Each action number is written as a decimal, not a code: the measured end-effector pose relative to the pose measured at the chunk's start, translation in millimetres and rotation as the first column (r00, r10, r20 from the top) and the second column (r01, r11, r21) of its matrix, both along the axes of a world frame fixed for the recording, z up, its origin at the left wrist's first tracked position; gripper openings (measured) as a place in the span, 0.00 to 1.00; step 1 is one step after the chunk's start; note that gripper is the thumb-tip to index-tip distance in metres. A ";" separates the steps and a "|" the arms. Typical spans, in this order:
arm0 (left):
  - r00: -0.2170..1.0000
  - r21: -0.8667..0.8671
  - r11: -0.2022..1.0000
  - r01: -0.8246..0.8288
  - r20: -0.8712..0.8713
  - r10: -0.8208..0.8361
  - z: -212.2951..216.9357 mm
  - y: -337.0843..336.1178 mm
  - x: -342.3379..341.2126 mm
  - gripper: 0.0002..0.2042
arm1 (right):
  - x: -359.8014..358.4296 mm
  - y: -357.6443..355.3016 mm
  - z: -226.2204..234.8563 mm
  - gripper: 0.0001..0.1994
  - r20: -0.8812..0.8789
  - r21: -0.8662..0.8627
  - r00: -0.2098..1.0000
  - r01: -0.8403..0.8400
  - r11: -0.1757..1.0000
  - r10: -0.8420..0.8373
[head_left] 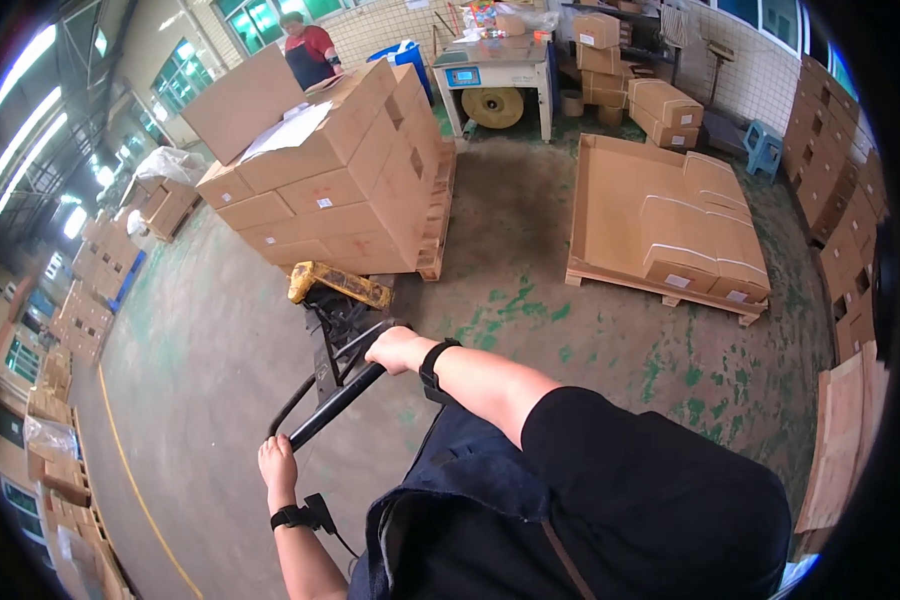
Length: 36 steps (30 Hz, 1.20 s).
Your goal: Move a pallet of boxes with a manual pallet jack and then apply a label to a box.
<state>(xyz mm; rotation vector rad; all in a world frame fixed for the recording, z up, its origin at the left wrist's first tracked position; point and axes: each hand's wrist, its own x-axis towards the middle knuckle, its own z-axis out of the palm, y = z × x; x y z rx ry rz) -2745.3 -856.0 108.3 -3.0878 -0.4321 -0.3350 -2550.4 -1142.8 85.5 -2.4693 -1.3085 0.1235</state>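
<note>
Both of my hands are on the black looped handle [338,409] of a pallet jack. My left hand [277,462] is wrapped round its lower left end. At the upper right end, my right hand [394,349] grips the same bar. A black strap circles each wrist. Past the handle sits the jack's worn yellow body [340,285], right against a loaded pallet [434,235]; its forks are hidden. Brown cardboard cartons [315,215] are stacked in several layers on that pallet, with white paper and an upright cardboard sheet [245,105] on top.
A person [308,48] stands behind the stack. To the right, another pallet [670,292] bears flat cardboard and strapped cartons [705,225]. A strapping machine [495,75], more cartons [600,62] and a blue stool [763,148] are farther back. Carton stacks line the left side beyond a yellow floor line [135,480].
</note>
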 end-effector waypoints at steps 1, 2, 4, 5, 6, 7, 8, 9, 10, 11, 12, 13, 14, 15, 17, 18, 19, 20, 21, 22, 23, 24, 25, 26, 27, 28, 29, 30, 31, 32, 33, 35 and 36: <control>0.999 -0.024 0.999 -0.030 -0.024 0.029 6.8 -12.6 -0.5 0.18 | 2.6 -8.8 5.0 0.11 -0.007 -0.008 1.000 -0.023 1.000 0.023; 0.997 -0.049 0.997 -0.062 -0.048 0.059 13.4 -25.2 -0.3 0.18 | 6.4 -17.5 9.2 0.10 -0.014 -0.017 0.999 -0.048 0.999 0.048; 0.997 -0.057 0.997 -0.057 -0.050 0.054 25.5 -49.9 0.7 0.17 | 16.5 -35.5 12.6 0.08 -0.005 -0.001 0.997 -0.077 0.997 0.077; 0.998 -0.032 0.999 -0.041 -0.058 0.039 30.0 -61.3 3.2 0.17 | 24.8 -44.9 11.9 0.07 0.024 0.049 0.996 -0.091 0.995 0.090; 0.997 -0.009 1.000 -0.026 -0.066 0.026 34.1 -72.6 6.3 0.16 | 33.3 -54.0 9.4 0.07 0.052 0.097 0.993 -0.108 0.989 0.103; 0.999 -0.006 1.000 -0.016 -0.036 0.015 36.6 -86.7 8.2 0.15 | 44.1 -62.6 4.5 0.05 0.066 0.129 0.991 -0.128 0.983 0.120; 0.995 -0.013 0.998 -0.062 -0.077 0.061 42.8 -109.4 14.9 0.15 | 53.1 -79.1 7.8 0.04 0.052 0.129 0.989 -0.144 0.981 0.138; 0.995 -0.012 0.998 -0.066 -0.077 0.065 38.8 -119.5 16.1 0.14 | 59.7 -94.1 17.4 0.04 0.041 0.116 0.985 -0.172 0.978 0.168; 0.994 -0.005 0.998 -0.056 -0.090 0.055 37.5 -123.9 16.6 0.14 | 70.6 -104.2 13.2 0.05 0.055 0.125 0.979 -0.202 0.971 0.196; 0.995 -0.005 0.999 -0.048 -0.092 0.047 45.1 -137.8 23.0 0.14 | 77.9 -116.2 25.4 0.06 0.035 0.095 0.976 -0.218 0.971 0.216; 0.995 -0.010 0.999 -0.041 -0.095 0.040 58.2 -157.2 26.7 0.13 | 84.3 -125.8 28.4 0.06 0.027 0.084 0.968 -0.252 0.964 0.250; 0.996 -0.047 0.999 0.002 -0.092 -0.006 71.2 -168.7 28.8 0.11 | 88.4 -134.0 37.8 0.06 -0.022 0.087 0.961 -0.273 0.958 0.275; 0.995 -0.052 0.998 -0.019 -0.095 0.014 85.4 -173.6 31.3 0.11 | 92.6 -139.9 51.4 0.04 -0.090 0.026 0.946 -0.311 0.950 0.312; 0.992 -0.129 0.992 -0.003 -0.129 -0.014 99.6 -175.7 36.2 0.10 | 101.5 -145.4 69.0 0.05 -0.120 0.004 0.935 -0.335 0.942 0.333; 0.993 -0.261 0.965 0.023 -0.102 -0.052 134.2 -175.6 53.1 0.08 | 128.1 -149.5 108.9 0.06 -0.135 0.028 0.912 -0.386 0.922 0.386; 0.996 -0.291 0.956 0.032 -0.074 -0.055 150.4 -166.0 70.6 0.11 | 151.9 -144.2 126.8 0.06 -0.117 0.076 0.904 -0.406 0.911 0.412; 0.999 -0.271 0.962 0.044 -0.005 -0.047 167.1 -154.7 84.7 0.12 | 169.7 -139.0 147.4 0.06 -0.040 0.153 0.917 -0.387 0.909 0.397; 0.997 -0.243 0.969 0.047 0.070 -0.031 182.7 -138.5 98.0 0.14 | 190.4 -124.9 167.4 0.07 0.121 0.268 0.921 -0.390 0.881 0.371; 0.983 -0.220 0.973 0.064 0.182 -0.024 200.5 -117.5 114.6 0.15 | 214.5 -112.1 185.7 0.08 0.245 0.334 0.917 -0.386 0.860 0.316; 0.956 -0.194 0.977 0.086 0.293 -0.026 219.5 -96.9 138.7 0.17 | 237.9 -96.9 199.5 0.10 0.288 0.485 0.942 -0.300 0.822 0.174; 0.935 -0.228 0.973 0.026 0.349 0.056 244.0 -79.0 166.4 0.18 | 263.6 -74.7 212.8 0.13 0.261 0.638 0.962 -0.232 0.735 0.077; 0.916 -0.312 0.949 0.056 0.395 0.076 266.9 -65.8 206.2 0.18 | 287.7 -54.2 224.5 0.14 0.264 0.684 0.964 -0.161 0.711 -0.035; 0.855 -0.332 0.941 0.064 0.505 0.121 283.9 -53.5 244.0 0.17 | 312.0 -35.0 241.3 0.14 0.259 0.737 0.957 -0.109 0.667 -0.130; 0.779 -0.244 0.954 0.171 0.626 0.020 286.3 -16.4 278.9 0.17 | 338.8 -12.7 256.3 0.14 0.263 0.753 0.946 -0.076 0.654 -0.193; 0.761 -0.141 0.977 0.162 0.648 -0.033 306.0 5.1 309.9 0.17 | 364.1 14.4 267.1 0.13 0.258 0.775 0.933 -0.046 0.630 -0.249; 0.749 -0.240 0.961 0.136 0.660 0.059 320.1 32.1 330.2 0.18 | 385.2 44.1 279.1 0.13 0.262 0.755 0.935 -0.045 0.654 -0.238; 0.736 -0.344 0.932 0.114 0.659 0.153 328.9 64.0 348.8 0.19 | 403.2 73.3 288.2 0.12 0.266 0.730 0.936 -0.042 0.682 -0.228; 0.715 -0.392 0.910 0.134 0.674 0.185 341.3 106.8 356.0 0.19 | 407.5 103.8 306.3 0.10 0.267 0.718 0.940 -0.045 0.695 -0.214; 0.710 -0.439 0.887 0.146 0.671 0.215 343.3 130.6 370.2 0.19 | 412.4 127.5 310.1 0.09 0.253 0.711 0.937 -0.011 0.703 -0.242; 0.708 -0.485 0.859 0.161 0.663 0.242 340.7 150.5 380.3 0.20 | 412.1 148.7 308.0 0.09 0.238 0.704 0.932 0.030 0.710 -0.275; 0.714 -0.495 0.851 0.177 0.659 0.235 333.7 171.1 388.4 0.20 | 410.3 167.3 303.9 0.09 0.239 0.696 0.927 0.045 0.717 -0.290; 0.709 -0.499 0.843 0.200 0.668 0.227 323.3 203.3 402.8 0.19 | 410.6 195.7 296.9 0.08 0.273 0.633 0.853 0.189 0.751 -0.445; 0.711 -0.511 0.833 0.211 0.665 0.228 321.9 210.7 410.2 0.19 | 415.5 198.5 289.8 0.08 0.290 0.693 0.759 0.253 0.675 -0.583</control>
